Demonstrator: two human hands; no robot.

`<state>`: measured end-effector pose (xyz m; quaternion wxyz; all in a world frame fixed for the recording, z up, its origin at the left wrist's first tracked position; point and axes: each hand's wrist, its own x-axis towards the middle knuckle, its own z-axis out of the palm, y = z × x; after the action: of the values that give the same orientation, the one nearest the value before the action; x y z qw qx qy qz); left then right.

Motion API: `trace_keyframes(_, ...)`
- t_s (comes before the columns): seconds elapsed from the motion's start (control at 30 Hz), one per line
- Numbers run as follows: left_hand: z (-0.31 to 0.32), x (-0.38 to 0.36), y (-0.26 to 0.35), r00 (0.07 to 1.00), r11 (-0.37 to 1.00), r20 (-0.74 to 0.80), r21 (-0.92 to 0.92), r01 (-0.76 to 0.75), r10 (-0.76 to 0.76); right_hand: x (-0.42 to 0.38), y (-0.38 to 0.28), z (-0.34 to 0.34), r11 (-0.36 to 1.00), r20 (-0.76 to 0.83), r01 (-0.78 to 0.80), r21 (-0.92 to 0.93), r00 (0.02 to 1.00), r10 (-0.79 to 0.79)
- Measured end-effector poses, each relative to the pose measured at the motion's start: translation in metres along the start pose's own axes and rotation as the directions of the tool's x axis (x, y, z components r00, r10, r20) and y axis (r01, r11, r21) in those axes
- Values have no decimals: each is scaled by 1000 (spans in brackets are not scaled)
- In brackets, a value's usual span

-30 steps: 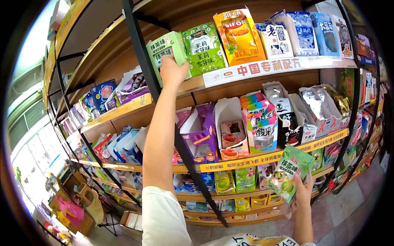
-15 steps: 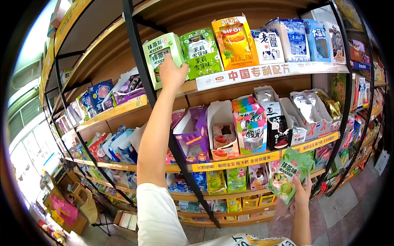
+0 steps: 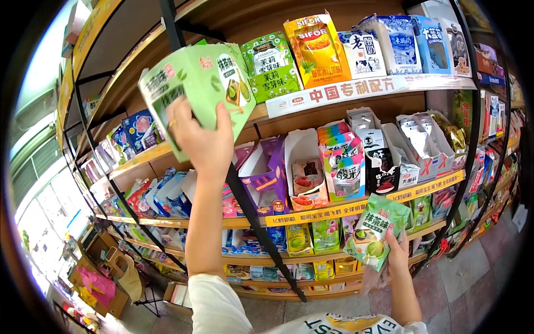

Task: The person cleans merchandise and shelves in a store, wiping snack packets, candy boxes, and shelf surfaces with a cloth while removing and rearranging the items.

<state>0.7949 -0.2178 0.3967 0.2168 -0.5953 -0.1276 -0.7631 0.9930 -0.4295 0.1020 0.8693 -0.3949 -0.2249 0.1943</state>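
Note:
My left hand [image 3: 204, 136] grips a light green display box [image 3: 197, 72] with pictures of green snacks on its side. The box is tilted and stands out in front of the top shelf, hiding a shelf post behind it. In my right hand [image 3: 397, 251] is a green snack packet [image 3: 371, 229] with similar print, held low in front of the lower shelves. Just right of the box, a green jasmine box [image 3: 271, 67] stands on the top shelf, beside an orange SIFOR box [image 3: 318, 53].
Blue and white boxes [image 3: 400, 44] continue along the top shelf. Open cartons such as a purple one [image 3: 267, 178] and a white-sided one [image 3: 303, 167] line the shelf below. Black posts [image 3: 261, 239] divide the shelving. A pink bag [image 3: 95, 285] is at lower left.
My left hand has pulled the green box off the top shelf, leftward and toward me, turning it so its side shows. The packet in my right hand has shifted left.

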Motion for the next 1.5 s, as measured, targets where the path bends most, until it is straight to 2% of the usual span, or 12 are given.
trace_keyframes(0.13,-49,-21,5,999,997,-3,-63,50,-50,0,19,4,978,69,-206,15,976,204)
trace_keyframes(0.2,-76,-32,11,940,869,50,-367,331,-336,-6,33,17,964,144,-264,28,956,257)
trace_keyframes(0.37,-149,-65,1,817,714,9,-481,509,-577,-24,78,73,905,354,-423,56,855,378)
trace_keyframes(0.47,-203,-91,-22,823,766,78,-327,554,-562,-42,90,116,878,428,-478,-12,791,437)
trace_keyframes(0.73,-372,-139,-80,632,619,83,-143,772,-770,-115,173,221,647,554,-760,64,566,610)
trace_keyframes(0.83,-437,-151,-100,627,628,27,0,779,-778,-173,233,268,654,499,-755,-50,548,671)
trace_keyframes(0.93,-510,-156,-116,605,602,19,129,788,-796,-265,310,314,544,539,-815,-197,374,755)
trace_keyframes(1.0,-546,-152,-131,604,595,15,194,780,-797,-330,331,360,467,568,-876,-120,325,756)
trace_keyframes(1.13,-619,-156,-155,604,666,292,424,613,-742,-421,356,447,187,531,-960,-208,49,846)
trace_keyframes(1.2,-654,-155,-176,575,703,408,470,533,-709,-454,395,473,169,569,-965,-199,27,822)
trace_keyframes(1.27,-699,-162,-203,504,773,587,440,457,-633,-480,423,498,162,616,-968,-192,10,788)
trace_keyframes(1.5,-785,-174,-303,207,607,582,663,438,-786,-564,529,614,90,638,-928,-363,-177,749)
